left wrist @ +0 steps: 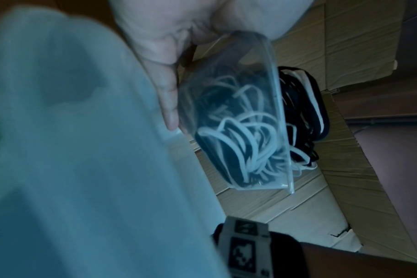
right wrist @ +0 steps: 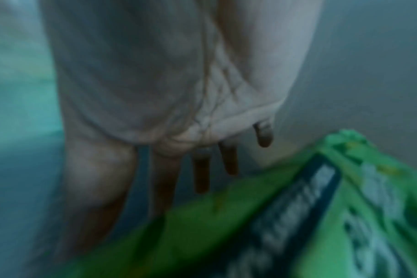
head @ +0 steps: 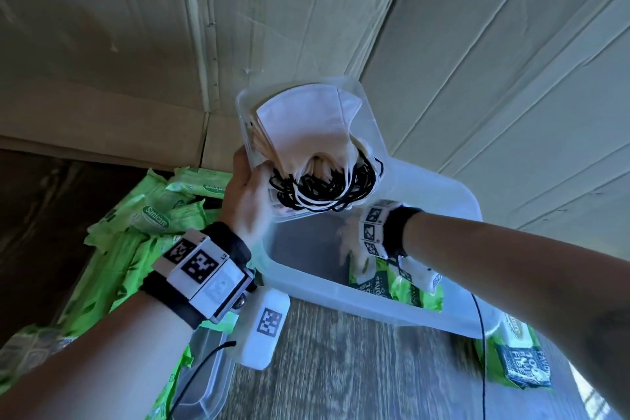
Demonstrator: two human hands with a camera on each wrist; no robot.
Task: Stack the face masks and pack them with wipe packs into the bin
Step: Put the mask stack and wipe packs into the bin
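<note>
The left hand (head: pixel 247 193) holds up a small clear plastic tub (head: pixel 370 133) tilted over the far-left corner of the large translucent plastic bin (head: pixel 341 293), its grip curled round the tub's near-left edge with the fingers (left wrist: pixel 166 90) lying along the outer wall. Inside the tub is a stack of white folded face masks (head: pixel 303 123), and their black and white elastic ear loops (head: pixel 324 189) spill in a tangle over its lower rim. The right hand (head: pixel 351 245) is down inside the bin with its fingers (right wrist: pixel 200 173) straight and spread, holding nothing that I can make out, just beside a green wipe pack with a dark label (head: pixel 371 283) that lies against the bin's near-right wall. More green wipe packs (head: pixel 150 215) are heaped on the dark wood-grain bench (head: pixel 341 368) to the left of the bin, and another lies at the right by the bin's corner. The masks are likely very light, soft and springy, so the stack will probably fan apart or slide if the tub tips further; the loose loops look ready to snag on fingers or on the rim. My judgement is that the stack is best taken across its folded body, thumb on one face and fingers on the other, pressing the layers together, never by the loops. The tub seems thin and flexible, so a firm hold near a corner should keep it from buckling. The wipe packs are probably heavier, squashy and slick in their film, best taken flat across the width.
</note>
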